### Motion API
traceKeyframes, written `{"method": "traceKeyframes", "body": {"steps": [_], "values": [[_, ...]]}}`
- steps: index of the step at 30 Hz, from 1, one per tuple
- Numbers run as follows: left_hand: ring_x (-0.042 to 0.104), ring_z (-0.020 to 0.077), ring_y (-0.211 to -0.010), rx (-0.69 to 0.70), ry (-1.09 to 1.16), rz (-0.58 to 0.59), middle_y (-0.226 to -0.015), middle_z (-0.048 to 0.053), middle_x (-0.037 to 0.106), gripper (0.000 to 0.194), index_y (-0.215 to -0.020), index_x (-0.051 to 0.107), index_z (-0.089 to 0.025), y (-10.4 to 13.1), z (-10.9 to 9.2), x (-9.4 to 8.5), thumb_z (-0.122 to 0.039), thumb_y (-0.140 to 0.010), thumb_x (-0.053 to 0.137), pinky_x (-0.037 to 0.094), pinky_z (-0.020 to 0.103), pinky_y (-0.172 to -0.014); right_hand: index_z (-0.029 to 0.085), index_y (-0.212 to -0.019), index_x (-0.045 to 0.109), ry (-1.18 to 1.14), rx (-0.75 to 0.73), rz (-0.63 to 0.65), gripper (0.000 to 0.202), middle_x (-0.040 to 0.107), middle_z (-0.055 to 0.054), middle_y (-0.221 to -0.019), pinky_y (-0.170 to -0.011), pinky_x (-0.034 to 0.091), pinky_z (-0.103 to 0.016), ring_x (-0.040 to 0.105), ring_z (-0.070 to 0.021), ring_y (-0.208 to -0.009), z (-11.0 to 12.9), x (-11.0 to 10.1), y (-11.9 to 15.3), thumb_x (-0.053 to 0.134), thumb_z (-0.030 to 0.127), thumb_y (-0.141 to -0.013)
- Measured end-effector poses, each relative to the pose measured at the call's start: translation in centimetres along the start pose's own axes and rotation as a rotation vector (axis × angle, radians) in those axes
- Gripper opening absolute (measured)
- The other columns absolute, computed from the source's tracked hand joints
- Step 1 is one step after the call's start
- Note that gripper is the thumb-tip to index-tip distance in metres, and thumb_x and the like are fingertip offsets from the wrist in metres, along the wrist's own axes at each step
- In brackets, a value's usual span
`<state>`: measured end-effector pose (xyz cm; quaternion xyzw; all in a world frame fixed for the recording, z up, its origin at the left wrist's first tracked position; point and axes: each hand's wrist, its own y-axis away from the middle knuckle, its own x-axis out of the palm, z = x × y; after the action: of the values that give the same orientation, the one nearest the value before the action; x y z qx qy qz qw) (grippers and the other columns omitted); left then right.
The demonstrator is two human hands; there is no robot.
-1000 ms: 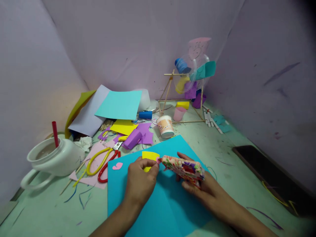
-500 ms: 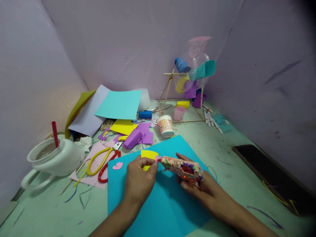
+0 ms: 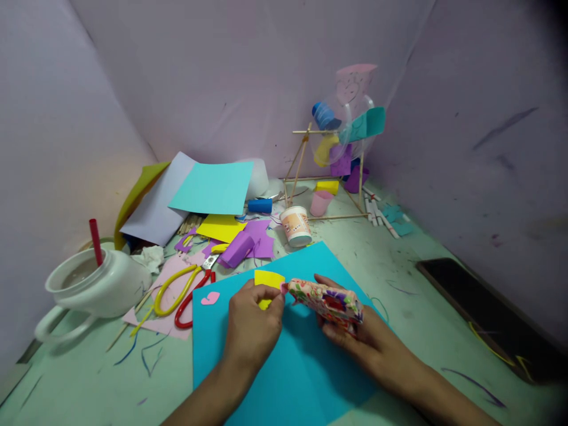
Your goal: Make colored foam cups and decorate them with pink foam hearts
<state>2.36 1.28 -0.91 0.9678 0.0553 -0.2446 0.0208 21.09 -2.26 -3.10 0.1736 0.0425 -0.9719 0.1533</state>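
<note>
My left hand [image 3: 255, 316] is closed in a pinch on a small pink paper piece [image 3: 283, 288]. Beside those fingers a yellow paper piece [image 3: 268, 277] shows, partly hidden; whether it is held too I cannot tell. My right hand [image 3: 355, 334] grips a floral-patterned glue gun [image 3: 328, 302], its nozzle pointing left against or very near the pink piece. Both hands are above a blue sheet [image 3: 284, 378]. Another curled pink cutout [image 3: 210, 298] lies on the sheet's left part.
Left of the sheet are yellow-and-red scissors [image 3: 177, 296] on pink scraps and a white teapot-like pot [image 3: 110, 290]. A paper cup [image 3: 296, 226] and a stick frame with a cup wheel [image 3: 341, 133] stand behind. A dark phone [image 3: 488, 319] lies at right.
The view has shifted slightly. The glue gun stays at the pink piece, and the small red light seen on it before no longer shows.
</note>
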Motion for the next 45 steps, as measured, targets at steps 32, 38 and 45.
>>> {"method": "traceKeyframes", "body": {"steps": [32,38,45], "values": [[0.063,0.0282,-0.078,-0.005,-0.027,0.007,-0.069,0.007,0.071,0.018,-0.059,0.069,-0.02,-0.15,0.23,-0.13,-0.032,-0.067,0.058,0.045,0.041,-0.079,0.027,-0.132,0.05,0.068,-0.011,0.009,0.046,0.04,-0.008,-0.146,-0.108,0.031,-0.052,0.04,-0.0321,-0.13,-0.02,-0.12,-0.1,0.053,0.039,-0.088],[0.061,0.0314,-0.081,-0.047,-0.001,0.008,-0.07,0.008,0.071,0.021,-0.06,0.069,-0.02,-0.43,0.13,-0.44,-0.037,-0.063,0.057,0.043,0.044,-0.08,0.025,-0.133,0.049,0.111,-0.078,0.018,0.044,0.041,-0.009,-0.145,-0.106,0.034,-0.053,0.043,-0.0314,-0.129,-0.31,-0.22,-0.2,0.051,0.037,-0.09],[0.06,0.0296,-0.074,-0.085,0.02,0.014,-0.068,0.009,0.069,0.025,-0.058,0.067,-0.019,-0.38,-0.32,-0.49,-0.043,-0.06,0.058,0.044,0.042,-0.074,0.027,-0.134,0.048,0.097,-0.111,0.006,0.044,0.042,-0.007,-0.144,-0.107,0.033,-0.05,0.041,-0.0298,-0.13,-0.6,-0.24,-0.29,0.05,0.037,-0.09]]}}
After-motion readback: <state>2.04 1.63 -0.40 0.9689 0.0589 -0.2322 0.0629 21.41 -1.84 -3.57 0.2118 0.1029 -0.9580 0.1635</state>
